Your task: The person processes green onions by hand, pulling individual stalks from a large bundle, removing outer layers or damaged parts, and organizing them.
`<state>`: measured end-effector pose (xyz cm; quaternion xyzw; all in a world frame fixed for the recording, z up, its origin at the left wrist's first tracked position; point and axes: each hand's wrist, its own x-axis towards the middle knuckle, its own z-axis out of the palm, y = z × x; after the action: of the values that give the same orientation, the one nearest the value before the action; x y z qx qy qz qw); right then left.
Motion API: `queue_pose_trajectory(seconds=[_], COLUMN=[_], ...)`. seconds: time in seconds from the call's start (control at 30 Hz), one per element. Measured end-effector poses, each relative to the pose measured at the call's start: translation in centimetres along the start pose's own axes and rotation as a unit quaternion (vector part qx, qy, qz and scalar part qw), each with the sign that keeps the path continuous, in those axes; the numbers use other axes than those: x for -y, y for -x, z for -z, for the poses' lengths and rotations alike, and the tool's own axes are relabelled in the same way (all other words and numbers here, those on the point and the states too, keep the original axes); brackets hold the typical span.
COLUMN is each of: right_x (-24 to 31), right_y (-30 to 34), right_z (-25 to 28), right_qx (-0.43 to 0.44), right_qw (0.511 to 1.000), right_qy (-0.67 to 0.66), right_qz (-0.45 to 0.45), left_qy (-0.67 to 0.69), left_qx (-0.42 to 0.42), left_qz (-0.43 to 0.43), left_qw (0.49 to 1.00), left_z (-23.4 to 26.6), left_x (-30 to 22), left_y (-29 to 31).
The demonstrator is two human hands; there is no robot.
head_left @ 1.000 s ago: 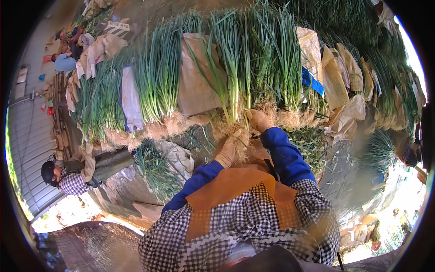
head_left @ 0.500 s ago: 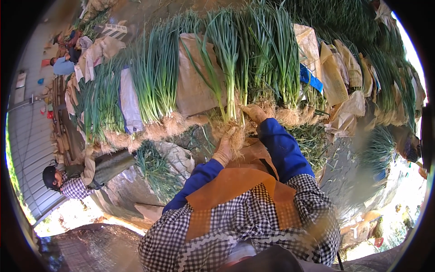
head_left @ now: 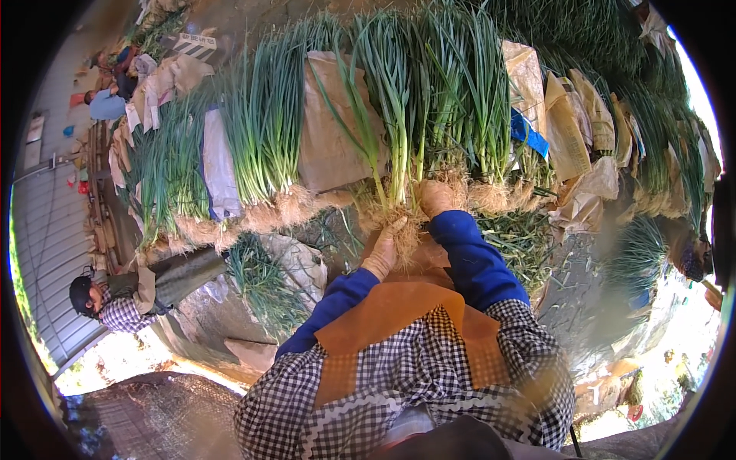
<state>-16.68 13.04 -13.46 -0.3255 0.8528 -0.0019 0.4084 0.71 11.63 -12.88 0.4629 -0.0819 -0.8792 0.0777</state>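
A bunch of green onions [head_left: 399,165] stands before me, pale stalks and long green leaves pointing away, its shaggy roots toward me. My left hand [head_left: 383,247] is closed around the root end, thumb lying over the tangled roots. Right beside the stalks' base, on the right, my right hand [head_left: 437,199] is curled with its back up. Its fingertips are hidden, so what they hold does not show. Another bunch of green onions [head_left: 277,165] leans in the row to the left, roots toward me.
Brown sacking [head_left: 337,142] and a pale sack [head_left: 221,165] separate bunches in the row. Loose leaves [head_left: 521,249] litter the ground at right. At left lies a leaf pile [head_left: 264,287] beside a whitish sack [head_left: 299,264]. Another person [head_left: 123,303] works at the far left.
My right hand has shifted slightly down and turned, its fingers now less visible beside the stalks. My left hand stays at the roots, moved slightly.
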Motion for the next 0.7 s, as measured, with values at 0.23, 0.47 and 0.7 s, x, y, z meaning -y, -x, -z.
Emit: queue_pose_trajectory(seconds=[0.23,0.47,0.7], right_x=[-2.2,-2.4,-7.9], right_y=[2.8,6.8,18.2], right_z=[0.3,1.1,2.2], right_qx=[-0.200,-0.349,-0.224], right_qw=[0.967,0.891,0.861], right_qy=[-0.078,0.016,-0.102], right_qz=[0.138,0.292,0.445], left_qy=[0.128,0.045,0.127], left_qx=[0.024,-0.010,0.017], left_qz=[0.032,-0.044,-0.058], left_qw=[0.991,0.998,0.990], left_z=[-1.4,-7.0,-2.0], left_x=[-1.2,-0.8,-3.1], left_y=[1.4,4.4,-0.2])
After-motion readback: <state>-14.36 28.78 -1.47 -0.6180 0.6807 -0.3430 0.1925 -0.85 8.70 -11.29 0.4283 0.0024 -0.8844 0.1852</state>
